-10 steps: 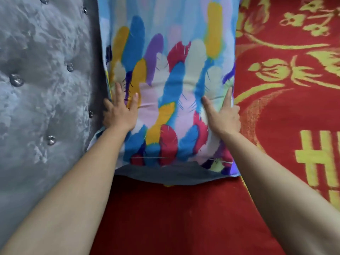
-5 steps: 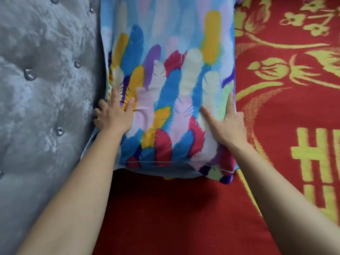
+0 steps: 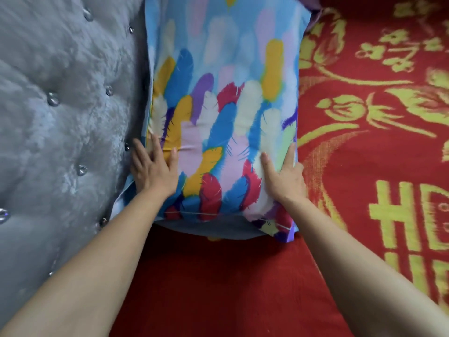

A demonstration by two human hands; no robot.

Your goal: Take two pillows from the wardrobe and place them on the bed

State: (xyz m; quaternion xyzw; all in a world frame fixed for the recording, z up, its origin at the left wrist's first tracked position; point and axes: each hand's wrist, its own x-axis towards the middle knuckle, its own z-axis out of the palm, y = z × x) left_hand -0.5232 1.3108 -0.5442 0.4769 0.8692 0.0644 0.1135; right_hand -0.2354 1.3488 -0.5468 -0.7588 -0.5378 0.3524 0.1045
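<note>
Against grey tufted headboard [image 3: 63, 113], left hand [image 3: 153, 170] and right hand [image 3: 283, 177] press flat, fingers spread, gripping nothing, seating feather-print pillow [image 3: 226, 105] on red bedspread [image 3: 364, 166].

yellow 囍 character [image 3: 410, 224] woven on red bedspread [image 3: 218, 288]

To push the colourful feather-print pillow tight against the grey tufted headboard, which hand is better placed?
The right hand, probably. It lies flat near the colourful feather-print pillow's edge away from the grey tufted headboard; the left hand sits on the headboard side.

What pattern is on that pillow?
Colourful feathers on light blue, on the pillow, seen in the head view.
</note>
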